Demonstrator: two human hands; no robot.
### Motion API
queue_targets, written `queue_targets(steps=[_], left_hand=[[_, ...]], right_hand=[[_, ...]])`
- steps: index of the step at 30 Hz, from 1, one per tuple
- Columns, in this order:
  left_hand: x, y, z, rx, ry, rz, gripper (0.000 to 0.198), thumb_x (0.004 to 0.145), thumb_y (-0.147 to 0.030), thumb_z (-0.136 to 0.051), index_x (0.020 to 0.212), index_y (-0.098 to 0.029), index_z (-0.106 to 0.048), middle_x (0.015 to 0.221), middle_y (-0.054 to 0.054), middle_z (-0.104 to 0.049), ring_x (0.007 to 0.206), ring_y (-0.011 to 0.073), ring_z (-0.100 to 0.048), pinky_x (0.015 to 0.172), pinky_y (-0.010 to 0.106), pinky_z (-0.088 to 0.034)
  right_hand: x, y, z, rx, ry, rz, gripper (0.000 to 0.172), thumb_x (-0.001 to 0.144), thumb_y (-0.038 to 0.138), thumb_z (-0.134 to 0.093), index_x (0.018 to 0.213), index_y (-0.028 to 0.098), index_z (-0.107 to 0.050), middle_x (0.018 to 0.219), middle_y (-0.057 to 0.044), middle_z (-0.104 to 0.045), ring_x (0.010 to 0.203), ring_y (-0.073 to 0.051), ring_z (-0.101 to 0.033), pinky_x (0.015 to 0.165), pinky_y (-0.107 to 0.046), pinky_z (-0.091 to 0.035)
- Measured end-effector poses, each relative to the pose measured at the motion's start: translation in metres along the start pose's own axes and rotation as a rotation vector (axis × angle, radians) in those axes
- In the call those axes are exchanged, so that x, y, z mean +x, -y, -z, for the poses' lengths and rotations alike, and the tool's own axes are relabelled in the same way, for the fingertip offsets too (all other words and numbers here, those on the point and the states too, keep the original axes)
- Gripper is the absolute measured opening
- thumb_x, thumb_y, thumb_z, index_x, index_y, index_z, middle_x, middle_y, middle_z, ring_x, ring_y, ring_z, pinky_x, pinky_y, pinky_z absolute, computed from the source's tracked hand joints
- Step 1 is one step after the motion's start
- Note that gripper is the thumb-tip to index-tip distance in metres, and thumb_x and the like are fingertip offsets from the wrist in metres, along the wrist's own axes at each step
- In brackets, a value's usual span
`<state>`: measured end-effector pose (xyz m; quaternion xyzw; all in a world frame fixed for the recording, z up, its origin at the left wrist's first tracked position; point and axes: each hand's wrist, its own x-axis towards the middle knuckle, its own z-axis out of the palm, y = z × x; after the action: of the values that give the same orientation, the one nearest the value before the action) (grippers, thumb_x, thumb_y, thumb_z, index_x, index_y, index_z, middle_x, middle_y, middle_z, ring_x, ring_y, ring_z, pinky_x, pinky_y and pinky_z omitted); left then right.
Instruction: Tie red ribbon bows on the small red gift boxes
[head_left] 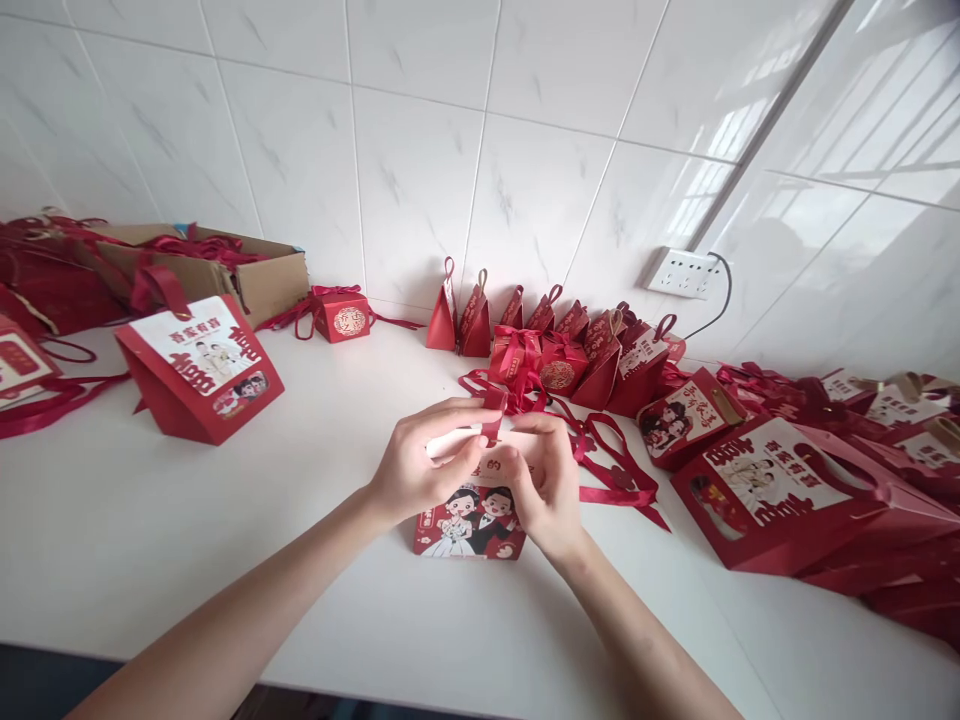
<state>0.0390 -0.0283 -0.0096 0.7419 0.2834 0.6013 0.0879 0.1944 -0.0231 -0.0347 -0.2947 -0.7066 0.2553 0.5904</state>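
Observation:
A red gift box [472, 525] with a cartoon bride and groom on its front stands upright on the white table before me. My left hand [435, 450] pinches the left side of its pale top edge, fingers behind and thumb in front. On the other side, my right hand [544, 480] grips the right part of the same edge in the same way. Between my fingertips a short dark red ribbon loop [493, 420] rises from the middle of the top. My fingers cover part of the printed lettering.
A larger red gift box [202, 370] stands left, near a cardboard box [274, 280] of ribbons. Small red boxes [474, 320] line the tiled wall, with loose ribbon [619, 490] in front. More red boxes [780, 490] pile up right. A power strip [679, 273] is on the wall.

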Motion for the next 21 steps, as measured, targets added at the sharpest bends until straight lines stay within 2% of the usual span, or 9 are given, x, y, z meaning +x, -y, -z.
queue_targets(steps=[2,4,7,9,13,15,18,21], left_hand=[[-0.002,0.003,0.0,-0.01,-0.011,0.07,0.025,0.082,-0.016,-0.058,0.105,-0.018,-0.067,0.103,0.007,-0.071,0.096,0.0184,-0.067,0.081,0.027,-0.057],[-0.006,0.009,-0.002,-0.046,-0.003,0.156,0.042,0.082,-0.021,-0.059,0.124,-0.02,-0.055,0.119,0.01,-0.065,0.103,0.0206,-0.064,0.086,0.03,-0.055],[-0.013,0.021,-0.007,-0.076,0.056,0.284,0.074,0.078,-0.028,-0.064,0.142,-0.023,-0.028,0.142,0.016,-0.043,0.117,0.0259,-0.056,0.095,0.039,-0.05],[-0.016,0.027,-0.012,-0.062,0.121,0.361,0.084,0.074,-0.032,-0.068,0.143,-0.022,-0.022,0.146,0.018,-0.037,0.125,0.0298,-0.049,0.097,0.043,-0.049],[-0.021,0.027,-0.02,-0.113,0.296,0.499,0.088,0.071,-0.034,-0.071,0.142,-0.022,-0.019,0.131,0.017,-0.052,0.118,0.0292,-0.055,0.093,0.043,-0.051],[-0.02,0.022,-0.022,-0.118,0.314,0.555,0.084,0.071,-0.036,-0.071,0.138,-0.022,-0.022,0.125,0.015,-0.057,0.113,0.028,-0.058,0.092,0.042,-0.051],[-0.018,0.014,-0.021,-0.062,0.197,0.489,0.071,0.067,-0.035,-0.073,0.126,-0.021,-0.036,0.125,0.013,-0.057,0.114,0.0278,-0.057,0.095,0.043,-0.049],[-0.016,0.012,-0.016,0.024,0.111,0.251,0.065,0.065,-0.026,-0.073,0.123,-0.023,-0.043,0.124,0.01,-0.057,0.115,0.0271,-0.055,0.098,0.043,-0.046]], right_hand=[[0.003,-0.003,0.002,0.02,-0.029,-0.089,0.021,0.086,0.029,-0.054,0.103,0.022,-0.045,0.075,0.002,-0.053,0.062,-0.013,-0.049,0.055,-0.025,-0.041],[0.008,-0.008,0.005,0.096,-0.107,-0.223,0.016,0.084,0.031,-0.054,0.095,0.021,-0.048,0.077,0.002,-0.054,0.068,-0.014,-0.05,0.062,-0.026,-0.042],[0.018,-0.017,0.013,0.297,-0.324,-0.331,0.018,0.078,0.032,-0.059,0.087,0.02,-0.049,0.075,0.003,-0.054,0.068,-0.013,-0.05,0.064,-0.025,-0.041],[0.024,-0.023,0.021,0.418,-0.465,-0.312,0.022,0.071,0.031,-0.062,0.087,0.02,-0.049,0.071,0.005,-0.053,0.063,-0.012,-0.049,0.06,-0.023,-0.039],[0.03,-0.036,0.034,0.548,-0.728,-0.245,0.025,0.065,0.028,-0.06,0.087,0.022,-0.049,0.071,0.006,-0.053,0.062,-0.012,-0.052,0.059,-0.023,-0.039],[0.03,-0.043,0.037,0.566,-0.772,-0.247,0.023,0.066,0.028,-0.057,0.086,0.023,-0.048,0.074,0.006,-0.055,0.065,-0.013,-0.056,0.062,-0.025,-0.043],[0.03,-0.051,0.036,0.576,-0.738,-0.277,0.023,0.065,0.031,-0.056,0.085,0.024,-0.047,0.077,0.003,-0.06,0.072,-0.016,-0.062,0.068,-0.031,-0.049],[0.031,-0.055,0.029,0.571,-0.641,-0.32,0.022,0.068,0.04,-0.053,0.084,0.025,-0.047,0.075,0.0,-0.063,0.074,-0.021,-0.065,0.069,-0.037,-0.053]])
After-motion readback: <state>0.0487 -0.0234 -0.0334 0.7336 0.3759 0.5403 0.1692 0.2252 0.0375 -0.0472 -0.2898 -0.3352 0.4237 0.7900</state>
